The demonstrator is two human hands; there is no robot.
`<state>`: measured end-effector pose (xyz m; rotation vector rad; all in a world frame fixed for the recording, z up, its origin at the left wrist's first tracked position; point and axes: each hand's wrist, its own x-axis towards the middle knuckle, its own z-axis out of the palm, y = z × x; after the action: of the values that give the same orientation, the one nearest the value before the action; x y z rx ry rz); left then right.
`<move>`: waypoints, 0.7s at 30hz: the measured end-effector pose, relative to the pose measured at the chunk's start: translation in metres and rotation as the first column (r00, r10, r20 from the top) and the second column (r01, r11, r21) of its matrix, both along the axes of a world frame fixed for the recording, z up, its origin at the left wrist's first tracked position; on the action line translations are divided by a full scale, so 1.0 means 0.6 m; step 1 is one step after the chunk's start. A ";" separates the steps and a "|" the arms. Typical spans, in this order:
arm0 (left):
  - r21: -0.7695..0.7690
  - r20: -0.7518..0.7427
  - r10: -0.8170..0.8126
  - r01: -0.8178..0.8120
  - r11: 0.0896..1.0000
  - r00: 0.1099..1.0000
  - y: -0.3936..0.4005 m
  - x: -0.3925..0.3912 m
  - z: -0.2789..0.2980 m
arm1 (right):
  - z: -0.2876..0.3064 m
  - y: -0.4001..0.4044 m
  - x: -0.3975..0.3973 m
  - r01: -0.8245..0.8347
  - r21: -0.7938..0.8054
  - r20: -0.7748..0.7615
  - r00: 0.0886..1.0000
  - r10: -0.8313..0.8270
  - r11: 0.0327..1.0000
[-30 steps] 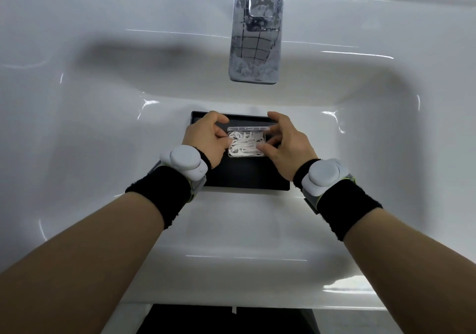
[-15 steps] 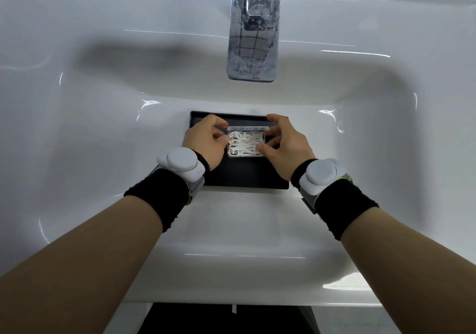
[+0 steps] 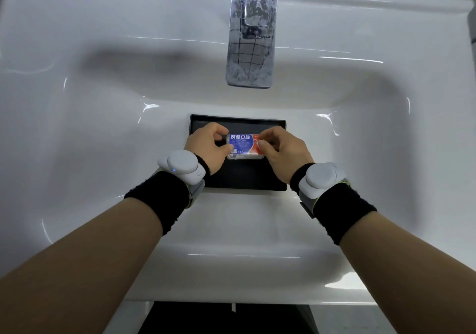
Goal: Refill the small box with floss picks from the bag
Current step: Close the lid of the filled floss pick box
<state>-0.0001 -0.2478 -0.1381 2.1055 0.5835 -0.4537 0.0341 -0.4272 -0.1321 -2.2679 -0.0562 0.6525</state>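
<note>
A small clear plastic box (image 3: 244,146) with a blue and red label on its lid sits over a black tray (image 3: 247,179) in the basin of a white sink. The lid is folded down, so the floss picks inside are hidden. My left hand (image 3: 207,148) pinches the box's left end. My right hand (image 3: 282,150) holds the right end, thumb and forefinger on the lid's red corner. No bag is in view.
A chrome tap (image 3: 251,32) overhangs the white sink (image 3: 103,132) straight above the tray. Both wrists carry black bands with grey sensor pods. A dark gap lies below the sink's front rim (image 3: 231,318).
The box's lid has come down: before, white floss picks showed through the open top; now the labelled lid covers them. Both hands stay at the box's ends.
</note>
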 end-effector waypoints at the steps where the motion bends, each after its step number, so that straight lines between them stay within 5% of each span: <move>1: -0.006 -0.011 0.010 -0.010 1.000 1.000 -0.002 -0.001 -0.005 | -0.004 0.001 -0.001 0.009 -0.002 -0.002 1.000 -0.009 1.000; 21: 0.135 0.063 0.089 -0.097 0.986 0.994 0.023 0.003 0.022 | 0.005 0.062 -0.004 0.062 -0.020 0.050 0.997 -0.061 0.998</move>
<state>0.0016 -0.2341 -0.1248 2.2036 0.6934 -0.3071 0.0316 -0.3897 -0.1290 -2.2969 -0.0042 0.5672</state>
